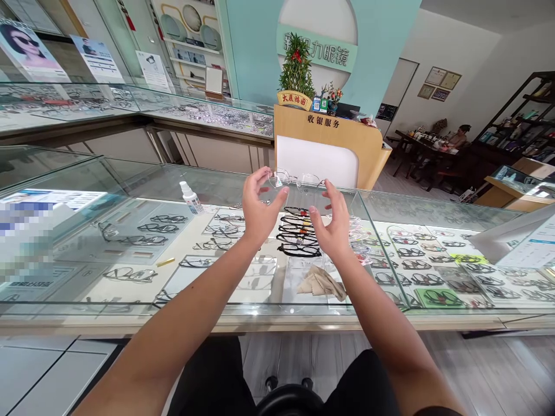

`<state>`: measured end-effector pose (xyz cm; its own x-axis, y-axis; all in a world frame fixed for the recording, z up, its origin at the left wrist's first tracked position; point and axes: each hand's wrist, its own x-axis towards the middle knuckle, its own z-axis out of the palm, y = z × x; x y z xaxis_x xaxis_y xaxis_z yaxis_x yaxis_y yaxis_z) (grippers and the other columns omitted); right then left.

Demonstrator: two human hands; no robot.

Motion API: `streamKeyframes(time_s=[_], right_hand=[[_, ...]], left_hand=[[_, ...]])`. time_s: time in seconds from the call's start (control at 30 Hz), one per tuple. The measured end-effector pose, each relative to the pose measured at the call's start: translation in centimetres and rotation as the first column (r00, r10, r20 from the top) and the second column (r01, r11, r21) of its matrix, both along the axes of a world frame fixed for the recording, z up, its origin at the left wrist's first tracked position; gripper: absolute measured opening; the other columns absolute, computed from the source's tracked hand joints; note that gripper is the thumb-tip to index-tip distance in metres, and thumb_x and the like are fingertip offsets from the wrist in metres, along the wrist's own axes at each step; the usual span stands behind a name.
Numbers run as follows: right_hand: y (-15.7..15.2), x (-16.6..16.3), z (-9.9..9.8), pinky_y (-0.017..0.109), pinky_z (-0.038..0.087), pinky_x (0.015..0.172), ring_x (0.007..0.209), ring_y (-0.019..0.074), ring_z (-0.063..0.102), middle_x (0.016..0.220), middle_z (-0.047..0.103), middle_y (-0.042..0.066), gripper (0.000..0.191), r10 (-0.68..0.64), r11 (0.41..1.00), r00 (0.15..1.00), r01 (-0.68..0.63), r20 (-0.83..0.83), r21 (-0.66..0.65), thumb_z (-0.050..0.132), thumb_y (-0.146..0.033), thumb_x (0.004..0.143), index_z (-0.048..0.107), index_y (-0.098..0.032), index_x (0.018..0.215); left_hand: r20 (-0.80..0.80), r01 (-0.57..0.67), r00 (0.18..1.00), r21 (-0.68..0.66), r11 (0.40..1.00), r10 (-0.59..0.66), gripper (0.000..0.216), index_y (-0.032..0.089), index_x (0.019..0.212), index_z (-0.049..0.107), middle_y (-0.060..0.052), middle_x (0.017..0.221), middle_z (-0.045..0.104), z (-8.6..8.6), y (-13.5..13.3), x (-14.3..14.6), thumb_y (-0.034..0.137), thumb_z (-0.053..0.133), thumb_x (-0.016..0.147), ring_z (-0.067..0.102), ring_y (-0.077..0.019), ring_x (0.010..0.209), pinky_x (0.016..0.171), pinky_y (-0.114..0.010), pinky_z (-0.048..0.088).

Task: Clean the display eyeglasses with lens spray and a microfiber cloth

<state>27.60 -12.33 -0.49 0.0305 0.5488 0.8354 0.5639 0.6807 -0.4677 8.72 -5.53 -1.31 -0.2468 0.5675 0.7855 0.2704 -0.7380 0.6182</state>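
Observation:
My left hand [260, 211] and my right hand [333, 222] are raised above the glass counter, holding a pair of thin-rimmed eyeglasses [278, 179] between them. The left fingertips grip one side of the frame and the right fingertips the other. A small label shows on the left lens. Under my hands, several dark-framed eyeglasses [299, 249] are lined up in a column. A crumpled beige cloth [319, 283] lies on the counter near my right wrist. To the left of my left hand stands a white spray bottle [191, 199].
The glass display counter [260, 309] runs across in front of me, with many more eyeglasses [416, 264] inside. A wooden cashier desk [368, 141] with a plant [298, 69] stands beyond it. A person [459, 136] sits at a far table. Sign stands flank both sides.

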Motion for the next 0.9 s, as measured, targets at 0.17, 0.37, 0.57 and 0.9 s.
streamKeyframes(time_s=[0.17, 0.37, 0.57, 0.9], right_hand=[[0.9, 0.3, -0.2, 0.047, 0.065, 0.097, 0.131, 0.0300, 0.072, 0.162, 0.065, 0.011, 0.053, 0.151, 0.952, 0.919, -0.234, -0.365, -0.195, 0.062, -0.050, 0.105, 0.062, -0.034, 0.155], [1.4, 0.6, 0.1, 0.044, 0.062, 0.097, 0.129, 0.0287, 0.073, 0.152, 0.072, 0.011, 0.046, 0.151, 0.918, 0.832, -0.318, -0.533, -0.237, 0.065, -0.052, 0.102, 0.072, -0.029, 0.141], [0.2, 0.2, 0.8, 0.039, 0.059, 0.092, 0.110, 0.0232, 0.074, 0.130, 0.079, 0.010, 0.035, -0.030, 0.987, 0.905, -0.039, -0.425, -0.154, 0.066, -0.051, 0.103, 0.076, -0.025, 0.124], [0.4, 0.5, 1.0, 0.036, 0.057, 0.088, 0.097, 0.0205, 0.073, 0.113, 0.081, 0.008, 0.031, -0.020, 0.990, 0.890, -0.046, -0.455, -0.133, 0.071, -0.051, 0.101, 0.078, -0.022, 0.109]], left_hand=[[-0.080, -0.191, 0.975, 0.157, 0.969, 0.205, 0.063, 0.026, 0.143, 0.059, -0.013, 0.142, 0.064, 0.3, -1.3, 0.2, 0.052, 0.085, 0.092, 0.065, -0.0319, 0.132, 0.093, -0.045, 0.060], [-0.116, -0.200, 0.967, 0.197, 0.960, 0.226, 0.063, 0.025, 0.141, 0.058, -0.014, 0.140, 0.063, 0.2, -2.0, 0.8, 0.051, 0.086, 0.091, 0.064, -0.0332, 0.130, 0.095, -0.047, 0.058], [-0.064, -0.054, 0.996, 0.033, 0.998, 0.056, 0.060, 0.026, 0.143, 0.059, -0.013, 0.145, 0.068, 0.0, -1.4, 0.9, 0.043, 0.086, 0.092, 0.068, -0.0304, 0.134, 0.093, -0.043, 0.061], [-0.020, 0.028, 0.999, -0.039, 0.999, -0.029, 0.061, 0.027, 0.142, 0.060, -0.012, 0.148, 0.069, -0.3, -1.1, 0.9, 0.038, 0.089, 0.089, 0.069, -0.0316, 0.138, 0.100, -0.045, 0.062]])
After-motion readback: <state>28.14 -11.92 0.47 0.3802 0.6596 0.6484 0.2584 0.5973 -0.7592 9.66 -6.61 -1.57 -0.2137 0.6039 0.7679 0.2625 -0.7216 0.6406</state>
